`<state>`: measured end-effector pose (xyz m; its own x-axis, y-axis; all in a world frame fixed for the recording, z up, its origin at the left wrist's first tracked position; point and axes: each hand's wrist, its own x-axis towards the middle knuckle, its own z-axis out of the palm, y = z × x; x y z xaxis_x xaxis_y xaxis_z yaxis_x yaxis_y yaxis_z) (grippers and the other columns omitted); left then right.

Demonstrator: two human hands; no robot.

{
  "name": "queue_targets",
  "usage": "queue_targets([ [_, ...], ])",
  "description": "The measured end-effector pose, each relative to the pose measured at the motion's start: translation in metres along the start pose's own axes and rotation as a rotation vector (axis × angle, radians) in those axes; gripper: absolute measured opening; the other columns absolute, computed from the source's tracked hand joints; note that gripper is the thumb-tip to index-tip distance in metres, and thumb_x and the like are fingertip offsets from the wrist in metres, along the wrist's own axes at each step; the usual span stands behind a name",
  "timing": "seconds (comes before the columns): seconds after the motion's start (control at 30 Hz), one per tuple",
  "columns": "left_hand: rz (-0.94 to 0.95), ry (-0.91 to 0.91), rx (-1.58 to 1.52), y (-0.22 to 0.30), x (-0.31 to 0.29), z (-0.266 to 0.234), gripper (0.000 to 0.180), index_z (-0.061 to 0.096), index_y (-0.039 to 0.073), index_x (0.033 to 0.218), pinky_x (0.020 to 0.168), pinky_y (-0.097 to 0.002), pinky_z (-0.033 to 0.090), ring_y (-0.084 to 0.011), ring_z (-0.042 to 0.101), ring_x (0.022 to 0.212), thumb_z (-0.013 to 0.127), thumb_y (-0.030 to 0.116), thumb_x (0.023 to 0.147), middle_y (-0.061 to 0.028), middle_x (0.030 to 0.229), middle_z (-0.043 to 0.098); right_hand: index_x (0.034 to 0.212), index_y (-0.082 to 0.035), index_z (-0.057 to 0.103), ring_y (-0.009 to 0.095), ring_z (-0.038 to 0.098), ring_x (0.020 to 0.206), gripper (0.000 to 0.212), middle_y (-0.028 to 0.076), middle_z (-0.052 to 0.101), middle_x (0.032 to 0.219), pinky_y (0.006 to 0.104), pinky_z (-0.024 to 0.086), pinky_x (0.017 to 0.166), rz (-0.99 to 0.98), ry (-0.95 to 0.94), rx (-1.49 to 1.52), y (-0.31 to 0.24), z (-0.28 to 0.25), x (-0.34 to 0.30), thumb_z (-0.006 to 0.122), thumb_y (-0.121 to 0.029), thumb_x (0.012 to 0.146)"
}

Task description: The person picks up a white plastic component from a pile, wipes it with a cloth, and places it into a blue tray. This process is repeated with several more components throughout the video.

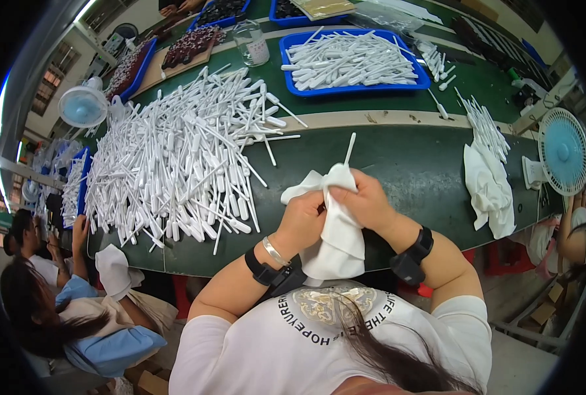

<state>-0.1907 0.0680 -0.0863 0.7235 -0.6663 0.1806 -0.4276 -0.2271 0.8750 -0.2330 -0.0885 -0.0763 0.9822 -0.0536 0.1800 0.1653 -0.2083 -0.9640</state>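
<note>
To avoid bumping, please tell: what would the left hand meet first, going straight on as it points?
The left hand would first press into the cloth it touches, then probably meet the right hand just beyond; depth is unclear.

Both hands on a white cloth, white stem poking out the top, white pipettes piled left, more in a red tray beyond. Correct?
One error: the tray is blue, not red; the head view shows it. The rest stands: left hand and right hand on the white cloth, white stem poking out the top, white pipettes piled left.
</note>
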Motion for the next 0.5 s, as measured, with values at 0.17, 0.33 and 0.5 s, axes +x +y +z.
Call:
queue_targets([
  [0.17, -0.125, -0.172, -0.217, 0.003, -0.003, 0.005, 0.018, 0.06, 0.0, 0.093, 0.063, -0.0278, 0.047, -0.0138, 0.06, 0.071, 0.056, 0.01, 0.078, -0.0119, 0.08, 0.063, 0.092, -0.001, 0.057, 0.012, 0.055, 0.071, 0.017, 0.004, 0.058, 0.082, 0.0248, 0.046, 0.065, 0.3, 0.225, 0.651, -0.004, -0.025, 0.015, 0.058, -0.016, 0.082],
  [0.33, -0.335, -0.185, -0.63, 0.0, -0.001, 0.003, 0.019, 0.059, -0.001, 0.097, 0.068, -0.026, 0.047, -0.0149, 0.06, 0.079, 0.051, 0.008, 0.082, -0.0091, 0.088, 0.063, 0.092, -0.001, 0.056, 0.011, 0.057, 0.071, 0.017, 0.004, 0.059, 0.083, 0.0245, 0.047, 0.063, 0.382, 0.042, 0.579, -0.006, -0.005, 0.003, 0.057, -0.016, 0.082],
  [0.5, -0.591, -0.387, -1.243, 0.001, 0.003, -0.01, 0.024, 0.056, -0.002, 0.104, 0.072, -0.0247, 0.047, -0.0161, 0.059, 0.083, 0.049, 0.01, 0.085, -0.0073, 0.096, 0.06, 0.093, -0.001, 0.056, 0.01, 0.057, 0.073, 0.018, 0.005, 0.06, 0.085, 0.0245, 0.047, 0.064, 0.308, 0.004, 0.698, -0.008, -0.019, 0.006, 0.057, -0.016, 0.083],
])
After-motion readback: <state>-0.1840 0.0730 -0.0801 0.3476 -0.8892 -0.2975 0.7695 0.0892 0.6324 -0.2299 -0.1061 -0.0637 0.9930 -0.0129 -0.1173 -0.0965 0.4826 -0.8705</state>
